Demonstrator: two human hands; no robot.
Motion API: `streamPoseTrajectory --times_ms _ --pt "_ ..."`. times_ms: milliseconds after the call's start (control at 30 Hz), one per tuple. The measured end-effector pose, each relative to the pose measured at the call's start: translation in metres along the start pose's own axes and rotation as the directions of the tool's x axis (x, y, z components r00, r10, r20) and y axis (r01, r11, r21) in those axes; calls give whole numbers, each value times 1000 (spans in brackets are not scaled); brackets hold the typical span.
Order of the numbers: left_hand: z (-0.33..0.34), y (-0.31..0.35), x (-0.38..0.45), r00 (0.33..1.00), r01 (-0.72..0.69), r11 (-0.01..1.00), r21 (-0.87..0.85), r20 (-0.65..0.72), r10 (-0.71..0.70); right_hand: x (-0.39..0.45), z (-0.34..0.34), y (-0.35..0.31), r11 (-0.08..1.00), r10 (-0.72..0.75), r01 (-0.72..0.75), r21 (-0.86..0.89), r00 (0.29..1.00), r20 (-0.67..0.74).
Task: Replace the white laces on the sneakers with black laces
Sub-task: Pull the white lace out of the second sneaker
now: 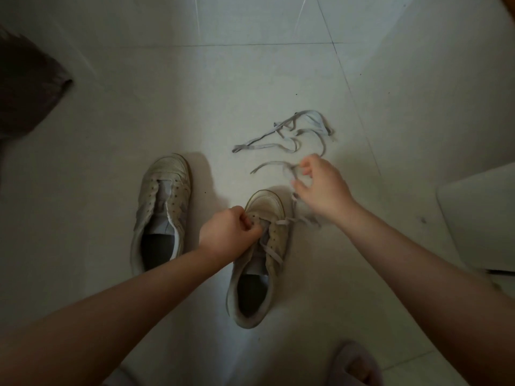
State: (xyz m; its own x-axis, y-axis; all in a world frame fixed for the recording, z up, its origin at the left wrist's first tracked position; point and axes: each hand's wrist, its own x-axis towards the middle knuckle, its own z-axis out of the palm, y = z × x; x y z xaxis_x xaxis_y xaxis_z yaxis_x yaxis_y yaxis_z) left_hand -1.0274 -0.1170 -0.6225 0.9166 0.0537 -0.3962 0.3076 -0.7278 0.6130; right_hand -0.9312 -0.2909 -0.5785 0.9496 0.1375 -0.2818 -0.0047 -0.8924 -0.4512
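The left hand (230, 232) is curled into a fist over the right sneaker (259, 257), pinching at its eyelet rows near the toe. The right hand (320, 188) hovers beyond the toe with fingers bent, pinching the white lace (284, 222) that trails from the shoe's upper eyelets. Both forearms reach forward and inward. The left sneaker (163, 210) stands just beside, unlaced, toe pointing away. 1 removed lace (287, 135) lies tangled on the tiled floor (167, 93) further out. Bare tile spreads ahead; a pale panel (479, 218) edges the right, a slipper (356, 363) sits near.
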Motion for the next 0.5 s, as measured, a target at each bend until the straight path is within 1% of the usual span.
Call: streamPoseTrajectory --times_ms 33,100,133,167,200,267,333,367,400,433,467,500 --pt "0 2 -3 998 -52 997 51 -42 55 -9 7 12 997 -50 51 -57 999 11" --pt "1 6 -8 984 -143 982 124 -91 155 -28 20 22 977 -194 203 -62 972 132" --pt "3 7 -9 980 -160 978 136 -93 174 -36 26 23 960 -245 266 -83 948 203" --pt "4 7 -8 980 -167 977 135 -86 179 -40 32 24 950 -266 296 -99 933 241" --pt "5 7 -7 981 -167 978 125 -75 177 -43 37 23 951 -264 294 -97 934 243" --pt "4 6 -3 984 -168 980 111 -44 173 -43 44 21 954 -258 282 -104 945 201" --pt "3 5 2 983 -183 974 134 4 184 -41 49 18 944 -271 302 -132 939 210" --pt "1 6 3 982 -189 972 142 24 187 -40 49 18 955 -261 283 -88 943 208" --pt "0 7 4 982 -191 971 145 37 188 -37 45 19 978 -207 207 16 965 163" --pt "-1 8 4 981 -193 970 146 43 189 -31 38 22 984 -97 84 154 992 84" --pt "-2 9 5 981 -192 970 147 47 187 -23 28 28 960 37 -34 278 999 -5" --pt "-2 10 6 983 -183 973 140 50 178 -15 17 37 929 153 -114 352 985 -84"
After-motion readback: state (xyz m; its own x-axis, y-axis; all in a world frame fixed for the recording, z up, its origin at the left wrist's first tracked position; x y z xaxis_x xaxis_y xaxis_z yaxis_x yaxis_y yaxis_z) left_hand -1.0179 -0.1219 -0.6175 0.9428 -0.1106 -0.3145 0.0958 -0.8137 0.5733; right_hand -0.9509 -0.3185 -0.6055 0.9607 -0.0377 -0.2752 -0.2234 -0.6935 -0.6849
